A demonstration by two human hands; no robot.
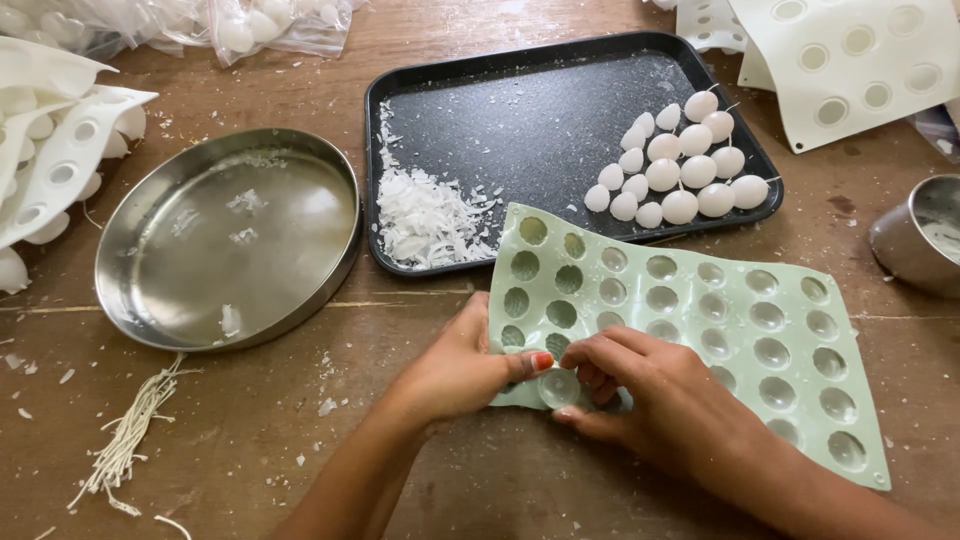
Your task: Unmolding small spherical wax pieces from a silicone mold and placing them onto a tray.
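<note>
A pale green silicone mould with several round cavities lies on the wooden table. My left hand grips its near left corner, thumb on top. My right hand pinches the same corner from the right, fingers curled around a small white wax candle sitting in the corner cavity. Behind the mould stands a black tray holding several white egg-shaped candles with wicks on its right side and a heap of white wax flakes on its left.
A round steel plate sits at the left, a bundle of white wicks in front of it. White moulds lie at far left and top right. A steel bowl is at the right edge. Plastic bags lie at the back.
</note>
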